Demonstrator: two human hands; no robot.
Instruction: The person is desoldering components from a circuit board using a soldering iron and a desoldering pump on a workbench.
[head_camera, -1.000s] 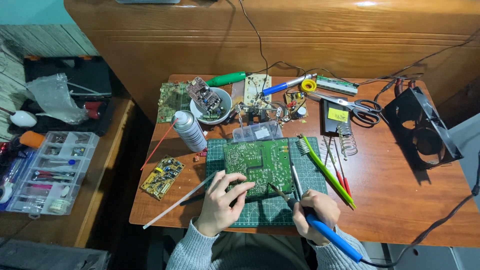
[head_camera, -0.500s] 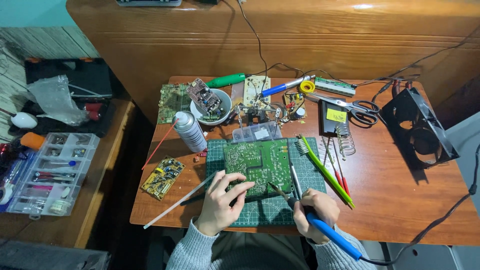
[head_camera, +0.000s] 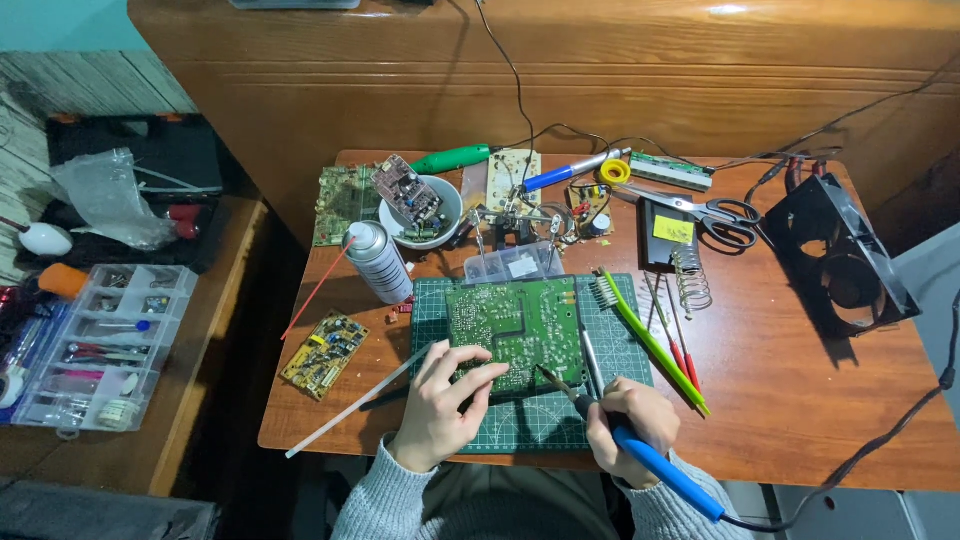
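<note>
The tip of the soldering iron (head_camera: 640, 455) was too small to resolve against the green circuit board (head_camera: 515, 335), so contact between the two could not be confirmed; the iron's cable ran off the lower edge of the view, and both forearms were cut off there as well. The green circuit board was the landmark: it lay flat on a green cutting mat (head_camera: 610, 400) at the near-centre of the tabletop (head_camera: 800, 400). The contents of the white bowl (head_camera: 430, 215), beyond the board to its left, were only partly readable, apart from one small board propped in it. Counted items: one green circuit board, one soldering iron, one white spray can (head_camera: 378, 262) just left of the board's far corner, one small yellow board (head_camera: 323, 353) well to the left of the board, one pair of scissors (head_camera: 715, 215) beyond and to the right of it, one black fan (head_camera: 840, 260) far to the right of it, and one green brush (head_camera: 650, 340) just to the right of it. The left hand (head_camera: 440, 405) lay at the board's near left edge, fingers curled, fingertips pressed on the board and a thin white rod (head_camera: 350, 410) pinched in its grip. The right hand (head_camera: 625, 425) sat at the board's near right corner, its grip wrapped closed around the blue handle of the soldering iron, held like a pen with the tip angled toward the board.
</note>
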